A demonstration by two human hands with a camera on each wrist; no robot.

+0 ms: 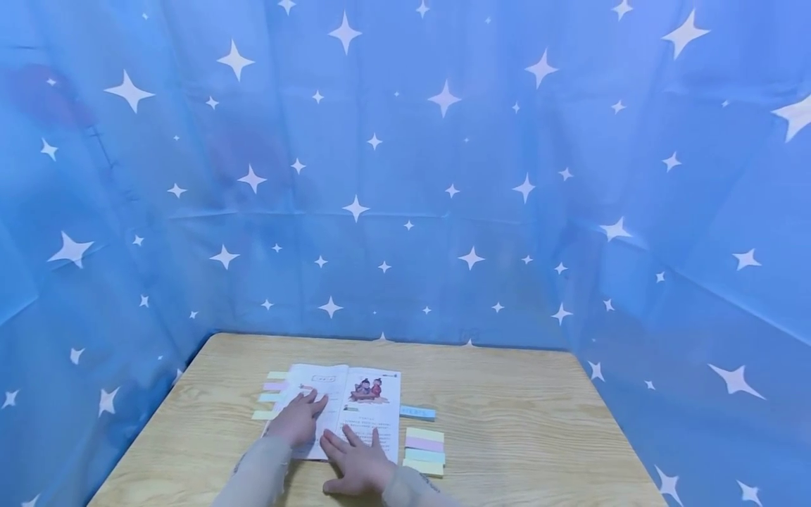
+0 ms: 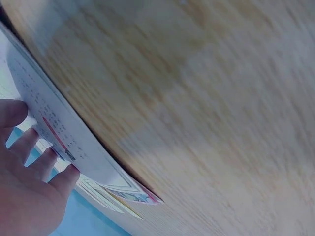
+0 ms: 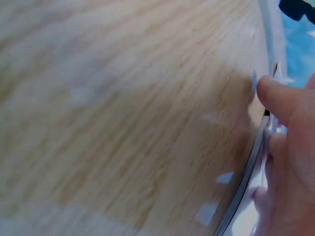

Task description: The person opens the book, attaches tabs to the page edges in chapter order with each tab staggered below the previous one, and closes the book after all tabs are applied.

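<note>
An open book lies on the wooden table, its right page showing a drawing of two figures above printed text. Across the left page rests my left hand, fingers extended toward the middle. My right hand lies spread over the lower part of the book near the fold, with the thumb out over the table. In the left wrist view the fingers are straight against the page. From the right wrist the book's edge shows beneath the hand.
Coloured sticky tabs stick out from the book's left side. A blue sticky strip with writing projects at the right edge. Below it, a stack of pastel sticky notes lies on the table. A blue starry curtain surrounds the table.
</note>
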